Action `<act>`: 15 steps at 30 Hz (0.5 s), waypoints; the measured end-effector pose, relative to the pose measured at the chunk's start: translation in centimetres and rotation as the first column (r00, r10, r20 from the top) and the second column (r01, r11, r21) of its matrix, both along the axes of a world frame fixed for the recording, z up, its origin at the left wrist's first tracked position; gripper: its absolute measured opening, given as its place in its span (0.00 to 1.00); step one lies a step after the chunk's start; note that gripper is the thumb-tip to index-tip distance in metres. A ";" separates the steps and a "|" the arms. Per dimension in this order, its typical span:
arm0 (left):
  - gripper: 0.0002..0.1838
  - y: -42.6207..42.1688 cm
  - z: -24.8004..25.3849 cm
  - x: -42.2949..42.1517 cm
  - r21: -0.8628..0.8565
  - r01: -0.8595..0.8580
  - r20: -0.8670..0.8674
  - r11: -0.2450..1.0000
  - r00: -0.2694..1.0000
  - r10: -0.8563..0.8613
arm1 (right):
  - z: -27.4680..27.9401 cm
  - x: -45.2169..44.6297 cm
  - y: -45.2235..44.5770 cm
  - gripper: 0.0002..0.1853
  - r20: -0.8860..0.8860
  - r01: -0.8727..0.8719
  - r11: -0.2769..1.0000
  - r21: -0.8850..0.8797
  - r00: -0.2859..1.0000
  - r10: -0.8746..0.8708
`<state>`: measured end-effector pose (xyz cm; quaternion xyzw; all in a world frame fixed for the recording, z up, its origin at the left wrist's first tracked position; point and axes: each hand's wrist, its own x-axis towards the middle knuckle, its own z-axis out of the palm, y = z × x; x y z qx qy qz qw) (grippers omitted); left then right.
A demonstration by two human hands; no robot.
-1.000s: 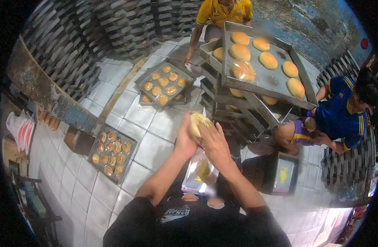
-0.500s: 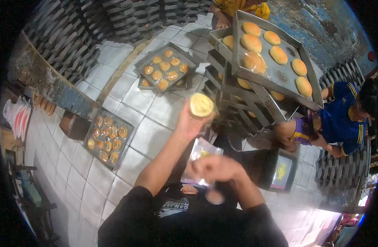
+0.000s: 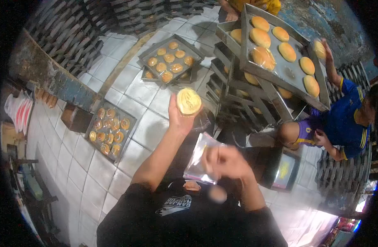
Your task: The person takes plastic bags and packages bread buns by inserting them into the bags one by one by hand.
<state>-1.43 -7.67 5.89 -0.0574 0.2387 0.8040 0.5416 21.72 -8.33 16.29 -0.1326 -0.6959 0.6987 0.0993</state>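
Note:
My left hand (image 3: 180,121) holds up a round bun (image 3: 189,101) with a pale yellow, cream-like top. Clear plastic film shows just below it. My right hand (image 3: 228,161) hovers over the right side of a stack of clear plastic bags (image 3: 196,158) in my lap. Its fingers look bent but are smeared by motion, so I cannot make out whether they grip a bag.
At right, stacked metal trays (image 3: 245,61) carry a top tray of plain buns (image 3: 287,52). Trays of wrapped buns lie on the tiled floor (image 3: 145,127). A co-worker in a blue shirt (image 3: 348,111) sits right; another in yellow (image 3: 261,5) is behind the stack.
The bun in my left hand has turned its creamy top more toward me and shifted slightly left. My right hand has moved right. The blue-shirted co-worker has raised a bun beside the top tray.

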 end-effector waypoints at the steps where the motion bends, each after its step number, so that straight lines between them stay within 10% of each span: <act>1: 0.34 -0.3 0.1 0.5 -0.010 0.007 0.001 1.000 1.000 -0.007 | -0.6 -1.2 0.2 0.06 0.029 0.319 0.947 0.022 0.947 -0.320; 4: 0.33 0.2 1.5 3.7 -0.119 0.076 0.067 0.990 0.995 -0.068 | -2.8 -3.7 1.2 0.05 -0.038 0.521 0.847 0.108 0.853 -0.520; 7: 0.31 1.3 -0.5 4.0 -0.105 0.041 -0.011 0.994 0.999 -0.042 | -3.4 -3.0 1.5 0.12 -0.131 0.337 0.858 0.388 0.942 -0.310; 9: 0.30 0.9 -0.4 2.1 -0.053 0.025 0.026 0.998 0.999 -0.024 | -1.0 0.2 0.2 0.14 -0.125 -0.215 0.958 -0.188 0.973 0.193; 11: 0.30 -0.4 1.2 0.2 -0.075 0.038 -0.027 0.996 0.999 -0.041 | -2.1 0.2 -0.5 0.11 -0.221 -0.331 0.810 -0.484 0.942 0.253; 12: 0.30 -1.6 -1.4 -0.6 0.160 0.144 -0.077 0.977 0.988 -0.133 | -2.4 -1.5 0.2 0.10 -0.103 0.267 0.939 0.216 0.963 -0.249; 13: 0.30 -2.8 -0.2 1.4 0.159 0.153 -0.074 0.975 0.987 -0.143 | -2.4 -1.7 0.5 0.13 -0.229 0.454 0.713 0.534 0.890 -0.395; 14: 0.31 -4.0 2.5 3.5 0.111 0.304 0.049 0.946 0.949 -0.311 | -2.4 -1.8 0.7 0.17 -0.361 0.593 0.325 0.737 0.752 -0.552; 15: 0.31 -4.8 4.0 4.6 0.074 0.449 0.182 0.890 0.872 -0.455 | -2.5 -2.0 0.8 0.17 -0.362 0.593 0.332 0.734 0.754 -0.548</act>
